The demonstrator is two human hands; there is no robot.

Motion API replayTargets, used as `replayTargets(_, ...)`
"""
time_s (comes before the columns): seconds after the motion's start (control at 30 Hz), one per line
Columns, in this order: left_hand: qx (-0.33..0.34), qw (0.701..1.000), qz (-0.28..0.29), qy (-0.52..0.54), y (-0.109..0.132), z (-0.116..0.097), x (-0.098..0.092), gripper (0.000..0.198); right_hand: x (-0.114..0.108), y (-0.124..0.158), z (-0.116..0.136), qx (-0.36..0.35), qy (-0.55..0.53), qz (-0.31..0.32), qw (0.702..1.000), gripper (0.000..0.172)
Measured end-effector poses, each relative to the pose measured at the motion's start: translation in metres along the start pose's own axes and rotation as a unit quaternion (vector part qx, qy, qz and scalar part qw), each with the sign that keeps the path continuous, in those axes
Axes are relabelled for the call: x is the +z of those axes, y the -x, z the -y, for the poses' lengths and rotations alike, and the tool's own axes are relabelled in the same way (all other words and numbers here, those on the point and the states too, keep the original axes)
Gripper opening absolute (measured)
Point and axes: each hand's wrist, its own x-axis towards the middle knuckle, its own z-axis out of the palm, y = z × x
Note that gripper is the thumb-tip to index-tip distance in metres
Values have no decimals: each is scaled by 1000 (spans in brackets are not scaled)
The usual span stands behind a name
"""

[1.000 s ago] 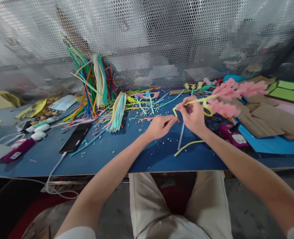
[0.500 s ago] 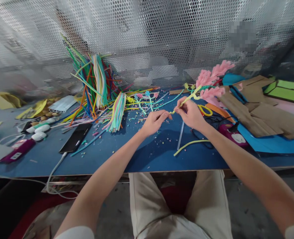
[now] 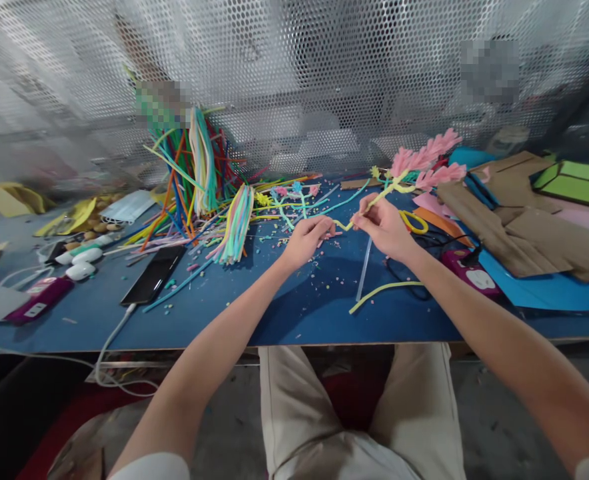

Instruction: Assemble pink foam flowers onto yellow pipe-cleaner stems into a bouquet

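Note:
Between my two hands runs a pale yellow pipe cleaner (image 3: 343, 225), bent into a zigzag. My left hand (image 3: 305, 241) pinches its free end with fingers closed. The fingers of my right hand (image 3: 385, 230) are closed around the twisted yellow stem farther along. Beyond the right hand, that stem branches and carries fluffy pink pipe-cleaner sprays (image 3: 424, 155) that stick up to the right. A loose yellow-green pipe cleaner (image 3: 387, 289) and a clear thin stick (image 3: 364, 270) lie on the table below the right hand. Yellow scissor-like handles (image 3: 414, 222) are just to its right.
Bundles of coloured pipe cleaners (image 3: 234, 227) stand and lie left of centre, near a black phone (image 3: 153, 277) on a cable. Brown paper pieces (image 3: 519, 227) and blue sheets (image 3: 529, 290) cover the right. Purple power strips (image 3: 39, 300) sit at the left. Perforated metal (image 3: 324, 87) rises behind.
My left hand has moved slightly left, away from the right, so more bent yellow pipe cleaner shows between them. The pink sprays have shifted and spread apart. Something brownish has appeared at the left edge.

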Motion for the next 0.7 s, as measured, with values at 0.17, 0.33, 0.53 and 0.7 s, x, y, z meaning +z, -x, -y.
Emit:
replayTargets(0.17,61,991,69,-98,8,-11,6,49,2,1,2,-52,50,-57,996,28)
replayTargets(0.33,49,974,93,-200,4,-7,8,46,7,0,4,28,-112,-31,993,44)
replayTargets(0.53,58,985,-36,-159,3,-10,1,49,4,0,-3,38,-52,19,998,38)
replayTargets(0.7,105,982,24,-156,11,-12,3,50,7,1,-3,-24,-8,-44,999,30)
